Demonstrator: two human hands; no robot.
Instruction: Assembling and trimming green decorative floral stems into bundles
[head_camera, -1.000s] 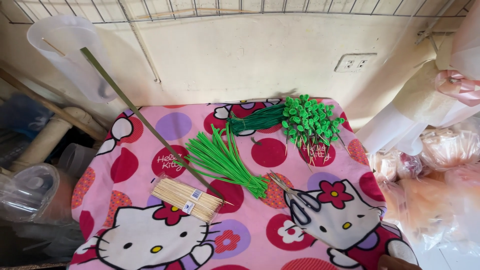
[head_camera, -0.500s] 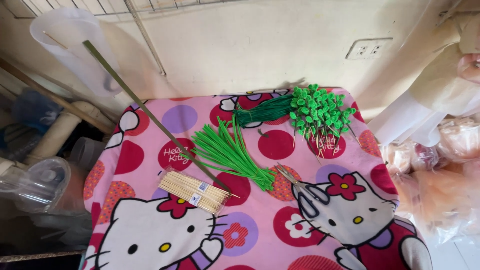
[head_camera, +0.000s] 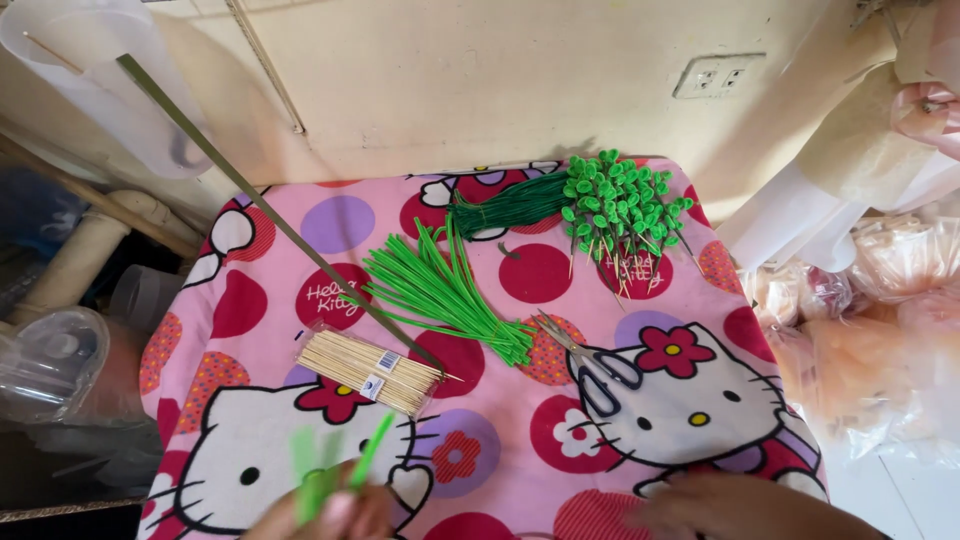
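Both hands have come into view at the bottom edge since 0.5 s ago. Left hand (head_camera: 325, 512), blurred, has its grip pinching thin green plastic sticks (head_camera: 340, 468) above the pink cartoon-print tabletop (head_camera: 250, 300); the right hand (head_camera: 745, 507) lies low, grip hidden. Nearby sits a clear pack of bamboo skewers (head_camera: 370, 370).

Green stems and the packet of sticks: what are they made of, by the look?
Green stems: probably plastic or paper-wrapped wire; uniform bright green, thin, slightly bent, matte. Cannot tell which. Sticks: pale wood or bamboo, straight, pointed, in a clear glossy plastic sleeve. The left hand holds blurred green strips, apparently the same stuff.
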